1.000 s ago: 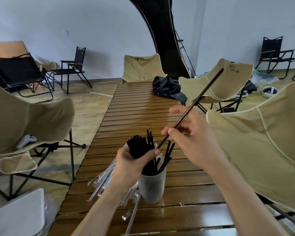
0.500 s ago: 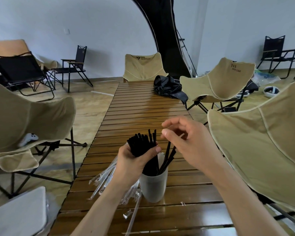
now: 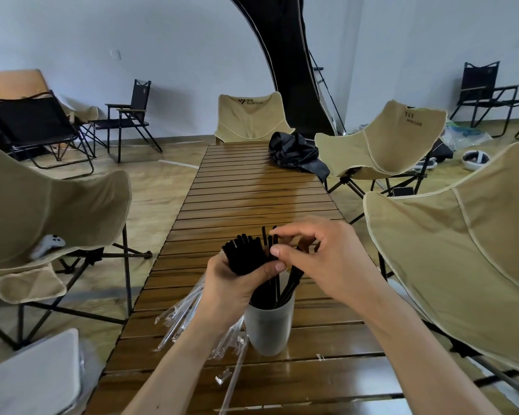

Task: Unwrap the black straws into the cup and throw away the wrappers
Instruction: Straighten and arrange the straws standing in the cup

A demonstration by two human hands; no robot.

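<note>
Black plastic straws (image 3: 246, 254) stand bunched in a pale frosted plastic cup (image 3: 268, 327), which sits upright on the slatted brown wooden tabletop (image 3: 252, 199) close to its near edge, about midway between the left and right edges. The left hand (image 3: 234, 283) wraps around the thick bundle just above the cup's rim, fingers curled behind it and the thumb pressed across the front. The right hand (image 3: 327, 262) hovers beside it at the tops of a few looser straws; its thumb and forefinger are drawn narrow together around the tip of one thin straw, the other fingers loosely bent, though whether the pinch truly closes I cannot tell.

Clear plastic wrappers (image 3: 183, 316) lie in a loose heap on the tabletop just left of the cup, partly under the left wrist, with a few small scraps nearer the near edge. A crumpled black fabric bag (image 3: 294, 152) rests at the far right corner of the tabletop. Beige canvas folding chairs (image 3: 381, 139) ring the table. On the left one lies a white game controller (image 3: 50, 242).
</note>
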